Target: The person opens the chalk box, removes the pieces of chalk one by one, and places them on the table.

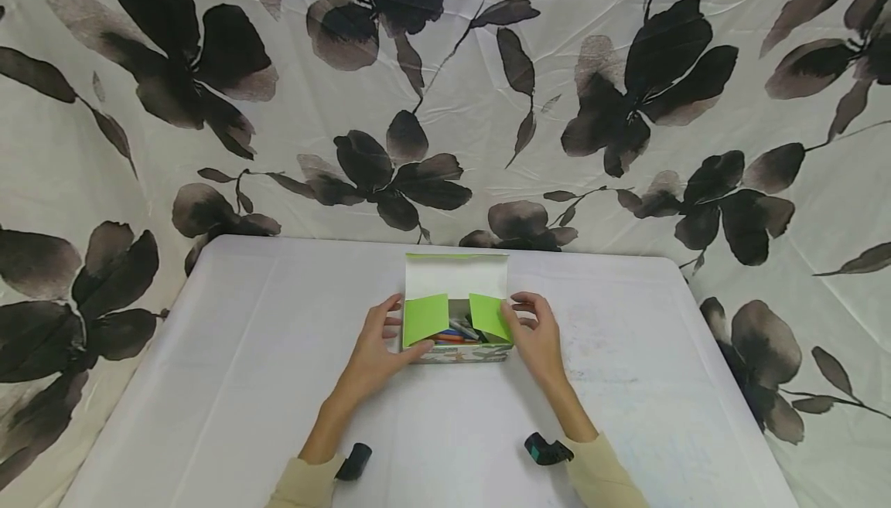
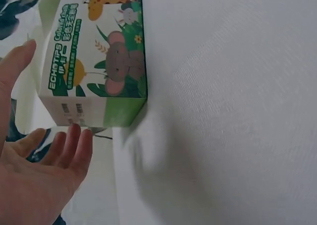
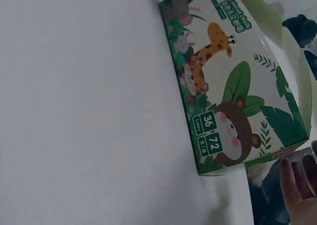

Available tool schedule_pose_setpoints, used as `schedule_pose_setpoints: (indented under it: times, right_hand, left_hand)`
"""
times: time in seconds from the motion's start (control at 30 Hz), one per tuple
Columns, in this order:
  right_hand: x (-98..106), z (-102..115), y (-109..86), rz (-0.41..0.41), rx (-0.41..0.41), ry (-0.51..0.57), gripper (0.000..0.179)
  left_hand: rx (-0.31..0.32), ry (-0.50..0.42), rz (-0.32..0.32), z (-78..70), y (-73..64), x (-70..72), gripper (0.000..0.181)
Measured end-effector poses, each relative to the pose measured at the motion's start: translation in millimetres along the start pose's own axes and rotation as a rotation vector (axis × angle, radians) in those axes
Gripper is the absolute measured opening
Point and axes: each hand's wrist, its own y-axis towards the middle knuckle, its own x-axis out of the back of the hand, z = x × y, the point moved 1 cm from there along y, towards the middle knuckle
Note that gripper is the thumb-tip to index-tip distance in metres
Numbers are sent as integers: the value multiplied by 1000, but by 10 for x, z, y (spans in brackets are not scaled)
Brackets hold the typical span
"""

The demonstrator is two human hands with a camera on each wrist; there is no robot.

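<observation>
A chalk box [image 1: 455,354] stands on the table, its lid [image 1: 456,276] raised at the back. Two green side flaps [image 1: 426,318] slant over the opening, and coloured sticks [image 1: 455,335] show between them. Printed animals and "Colored Chalk" cover the box's front [image 3: 228,86]. My left hand [image 1: 372,349] is at the box's left end, thumb over the front left corner; in the left wrist view its fingertips [image 2: 74,131] are right by the end panel. At the other end is my right hand [image 1: 539,334], its thumb at the right flap [image 1: 489,315] and its fingers loosely bent outside.
A white cloth covers the table [image 1: 278,322], with faint coloured smudges to the right of the box. Behind the table's far edge hangs a floral sheet [image 1: 501,121]. Dark wrist cameras [image 1: 546,450] sit at both sleeves.
</observation>
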Motion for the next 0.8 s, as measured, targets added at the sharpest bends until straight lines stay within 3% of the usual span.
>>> schedule_pose_setpoints:
  times: [0.2,0.37,0.57,0.8]
  right_hand:
    - [7,-4,-128,43,252,-87,37]
    - [8,-27,-199,71,390,-155,45]
    - [6,-35,-229,88,401,-197,45]
    - [25,-35,-221,69,392,-171,40]
  left_hand:
    - [-115,54,-91,-79,-55,-42,79]
    - [-172,93,-135,-115,-79,-99,61]
    - [-219,138,-204,-128,-89,-120,46]
    - [-200,111,-208,-117,-92,-115,43]
